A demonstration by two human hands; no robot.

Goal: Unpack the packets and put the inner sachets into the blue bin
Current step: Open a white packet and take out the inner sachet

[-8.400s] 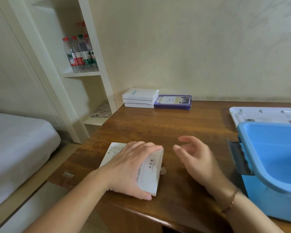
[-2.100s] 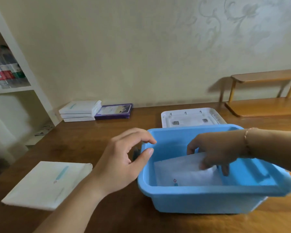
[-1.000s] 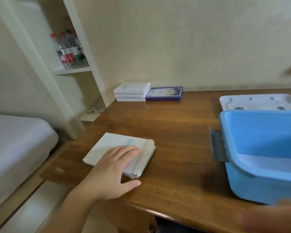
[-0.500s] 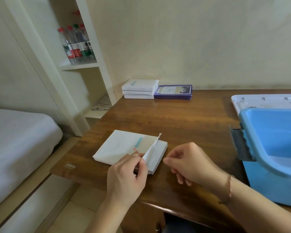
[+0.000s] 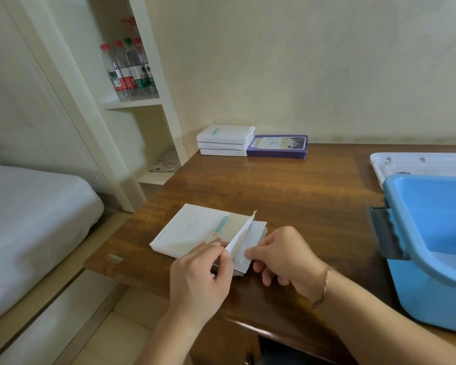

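Note:
A white packet (image 5: pixel 195 231) lies flat near the front left corner of the wooden desk (image 5: pixel 287 193), its right end flap lifted. My left hand (image 5: pixel 199 275) pinches that raised flap (image 5: pixel 241 234) between thumb and fingers. My right hand (image 5: pixel 282 256) grips the white sachet (image 5: pixel 244 252) showing at the packet's open end. The blue bin (image 5: pixel 429 243) stands at the right edge of the view, with something white lying low inside it.
A stack of three white packets (image 5: pixel 224 140) and a purple box (image 5: pixel 277 145) sit against the back wall. A white lid (image 5: pixel 416 163) lies behind the bin. Left of the desk are a shelf with several water bottles (image 5: pixel 128 68) and a bed (image 5: pixel 29 222).
My right hand has moved left from beside the packet onto the sachet at its open end. My left hand still holds the lifted flap.

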